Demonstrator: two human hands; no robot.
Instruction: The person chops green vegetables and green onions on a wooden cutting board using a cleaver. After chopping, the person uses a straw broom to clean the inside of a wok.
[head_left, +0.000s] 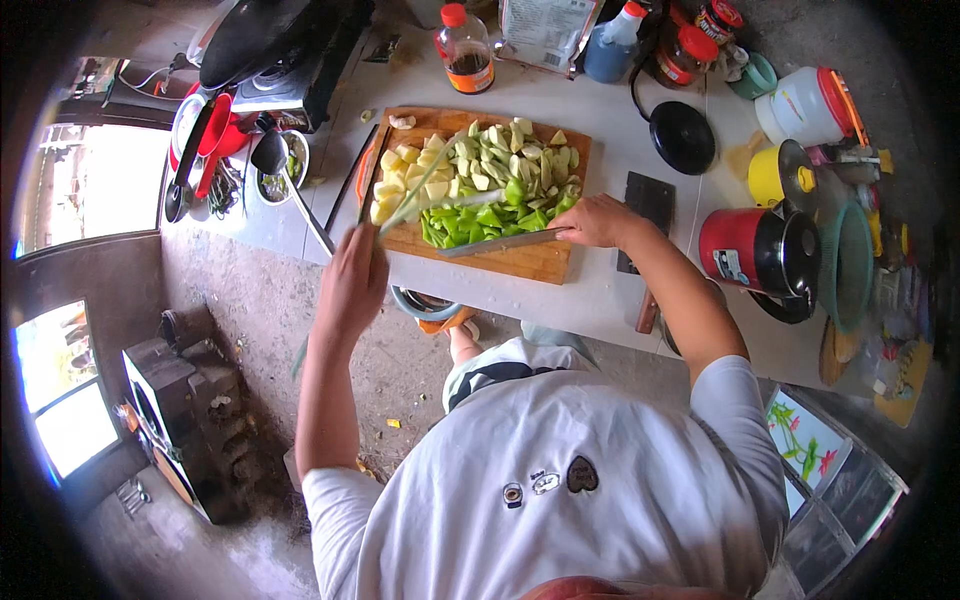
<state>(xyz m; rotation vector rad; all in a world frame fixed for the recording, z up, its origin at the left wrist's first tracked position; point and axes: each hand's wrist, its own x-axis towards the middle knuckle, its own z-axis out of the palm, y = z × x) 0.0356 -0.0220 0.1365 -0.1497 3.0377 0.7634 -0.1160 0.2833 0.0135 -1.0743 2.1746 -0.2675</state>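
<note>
My left hand (360, 262) is closed around a long green-and-white stalk (427, 180), seemingly a scallion; its leafy part crosses the near left edge of a wooden cutting board (517, 266). A knife (502, 244) is gripped in my right hand (600, 221), its blade lying along the near side of chopped green pepper (480, 219). Pale yellow chunks (405, 172), perhaps potato, cover the board's left part. Light green cut pieces (525, 154) of a vegetable I cannot name are heaped at the back right. A small pale piece (403, 121) rests at the far left corner.
Right of the board lies a cleaver (649, 202), with a black lid (682, 138) beyond it and a red electric pot (757, 251) farther right. A sauce bottle (465, 56) stands behind the board. On the left are a ladle (300, 202), a metal bowl (281, 184) and a stove (277, 90).
</note>
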